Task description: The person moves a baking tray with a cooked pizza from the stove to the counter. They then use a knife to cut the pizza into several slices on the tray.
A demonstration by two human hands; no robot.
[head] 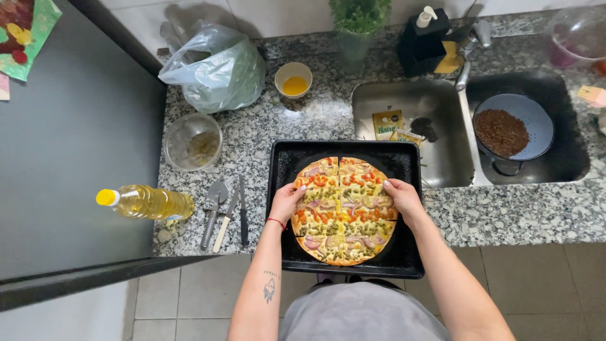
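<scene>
Under both hands, a matt black metal tray [407, 158]; beyond them, speckled polished granite counter [328, 113] and brushed steel sink [410, 107].

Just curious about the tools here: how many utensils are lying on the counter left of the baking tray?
3, side by side on the speckled granite counter: a metal pizza cutter farthest left, a light-handled knife in the middle, and a black-handled knife nearest the black baking tray. None looks hidden.
</scene>
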